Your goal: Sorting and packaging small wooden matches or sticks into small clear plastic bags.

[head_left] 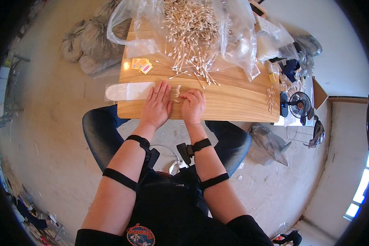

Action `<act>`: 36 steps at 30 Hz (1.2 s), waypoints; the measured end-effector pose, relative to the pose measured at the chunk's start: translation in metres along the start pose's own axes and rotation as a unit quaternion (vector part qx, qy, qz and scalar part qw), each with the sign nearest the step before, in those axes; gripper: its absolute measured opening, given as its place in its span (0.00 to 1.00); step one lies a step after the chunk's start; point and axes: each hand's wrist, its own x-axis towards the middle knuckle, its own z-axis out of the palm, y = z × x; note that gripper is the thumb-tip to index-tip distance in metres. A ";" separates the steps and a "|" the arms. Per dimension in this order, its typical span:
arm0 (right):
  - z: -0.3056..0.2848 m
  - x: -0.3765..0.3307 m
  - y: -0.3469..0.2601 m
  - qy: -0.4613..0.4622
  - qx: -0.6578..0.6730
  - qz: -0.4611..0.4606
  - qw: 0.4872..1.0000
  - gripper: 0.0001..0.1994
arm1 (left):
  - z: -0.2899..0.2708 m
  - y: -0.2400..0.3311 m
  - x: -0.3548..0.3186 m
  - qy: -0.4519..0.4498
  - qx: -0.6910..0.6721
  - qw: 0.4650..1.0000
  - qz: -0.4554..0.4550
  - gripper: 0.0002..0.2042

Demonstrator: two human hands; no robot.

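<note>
My left hand [156, 107] lies flat on the wooden table with its fingers stretched out, pressing over the left part of a neat row of cotton swabs [175, 93]. From under its fingertips a long white strip with a rounded end [131, 91], in clear plastic, runs to the left. My right hand [193, 107] is closed, fingers bent, at the right ends of the row; what its fingertips hold, if anything, is hidden. Beyond the hands, loose cotton swabs [190, 24] form a big heap spilling from a clear plastic bag [238, 45].
Small yellow cards [142, 65] lie at the table's left. More swabs [270, 99] lie near its right edge. A small black fan [299, 105] stands beyond that edge. Filled sacks [98, 41] rest on the floor at far left, and a grey plastic bag [268, 143] at right.
</note>
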 end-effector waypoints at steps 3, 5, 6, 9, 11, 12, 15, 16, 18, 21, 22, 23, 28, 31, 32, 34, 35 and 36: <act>-0.001 0.000 0.004 0.022 -0.008 -0.011 1.000 0.06 | 0.003 0.005 0.001 -0.015 0.000 1.000 0.006 0.29; -0.002 0.000 0.003 0.023 -0.011 -0.010 1.000 0.06 | 0.003 0.004 0.002 -0.015 0.004 1.000 0.001 0.29; -0.001 -0.001 0.002 0.022 -0.009 -0.009 1.000 0.06 | 0.002 0.004 0.001 -0.019 0.008 1.000 -0.002 0.29; 0.001 -0.001 0.000 0.011 -0.003 -0.003 1.000 0.06 | 0.001 0.003 0.000 -0.005 0.006 1.000 -0.004 0.29; 0.000 -0.001 0.004 0.012 -0.010 -0.013 1.000 0.06 | 0.002 0.005 -0.001 -0.009 0.007 1.000 -0.001 0.29; 0.000 -0.001 0.005 0.013 -0.008 -0.014 1.000 0.06 | 0.002 0.005 -0.001 -0.011 0.009 1.000 0.000 0.29; 0.000 -0.002 0.006 0.018 -0.003 -0.024 1.000 0.06 | 0.002 0.006 0.000 -0.018 0.009 1.000 0.000 0.29; 0.001 -0.002 0.005 0.018 -0.006 -0.019 1.000 0.06 | 0.002 0.005 0.000 -0.018 0.009 1.000 -0.001 0.29; 0.001 -0.002 0.004 0.017 -0.008 -0.015 1.000 0.06 | 0.002 0.004 0.001 -0.006 0.011 1.000 0.000 0.29; 0.001 -0.001 0.004 0.012 -0.009 -0.014 1.000 0.06 | 0.000 0.005 0.000 -0.014 0.006 1.000 -0.004 0.29; 0.001 -0.001 0.004 0.015 -0.011 -0.016 1.000 0.06 | 0.000 0.005 0.000 -0.014 0.006 1.000 -0.003 0.29; 0.001 -0.002 0.005 0.018 -0.012 -0.018 1.000 0.06 | 0.000 0.006 0.000 -0.015 0.005 1.000 -0.002 0.29; -0.002 0.000 0.002 0.006 -0.013 -0.013 1.000 0.06 | 0.000 0.004 0.001 -0.028 0.007 1.000 -0.004 0.30; -0.003 0.000 0.002 0.004 -0.014 -0.012 1.000 0.06 | 0.000 0.005 0.000 -0.017 -0.007 1.000 -0.002 0.29; -0.002 0.000 0.003 0.007 -0.012 -0.008 1.000 0.06 | 0.000 0.006 0.000 -0.016 -0.007 1.000 -0.003 0.29; -0.002 0.000 0.002 0.010 -0.016 -0.009 1.000 0.07 | 0.000 0.005 0.000 -0.015 -0.008 1.000 -0.005 0.29; -0.001 0.000 0.002 0.013 -0.019 -0.011 1.000 0.07 | 0.000 0.004 -0.001 -0.019 0.003 1.000 -0.005 0.30; -0.001 -0.001 0.002 0.012 -0.019 -0.010 1.000 0.07 | 0.000 0.005 0.000 -0.023 0.013 1.000 -0.006 0.30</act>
